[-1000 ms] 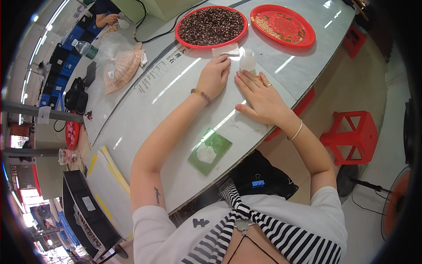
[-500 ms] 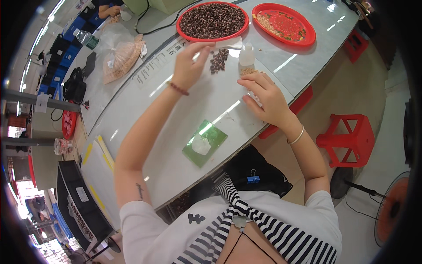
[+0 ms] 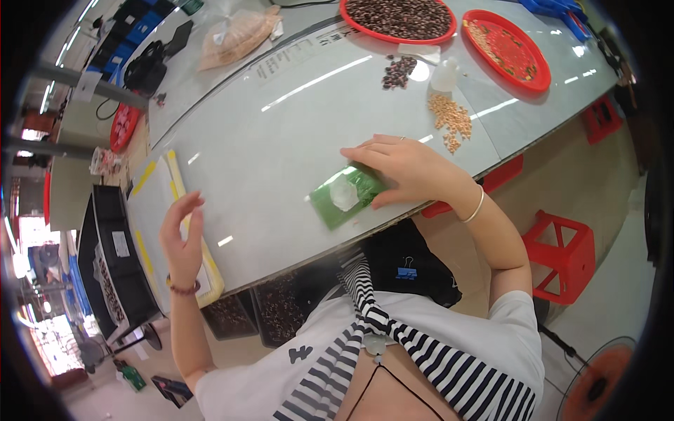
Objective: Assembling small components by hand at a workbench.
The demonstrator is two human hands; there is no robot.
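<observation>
A green rectangular sheet (image 3: pixel 327 208), glossy and flat, lies near the table's front edge with a whitish translucent lump (image 3: pixel 344 193) on it. My right hand (image 3: pixel 414 168) reaches over the sheet's right end, its fingers along the far side and its thumb at the near side. Space shows between thumb and fingers, and I see nothing held there. Off to the left my left hand (image 3: pixel 182 235) is raised with loosely bent fingers and the thumb apart, empty. It is nearest the white board with yellow edging (image 3: pixel 174 179).
Farther back are a small pile of dark beads (image 3: pixel 399 72), a pile of tan pieces (image 3: pixel 451 119) and a small white bottle (image 3: pixel 445 75). Two red trays stand behind them, one full of dark beads (image 3: pixel 400 19), one with scattered bits (image 3: pixel 507 52). A red stool (image 3: pixel 562 256) is at right.
My left hand has drawn back from near the dark beads to the far left. My right hand has come from the tan pieces to the green sheet. The whole view has shifted.
</observation>
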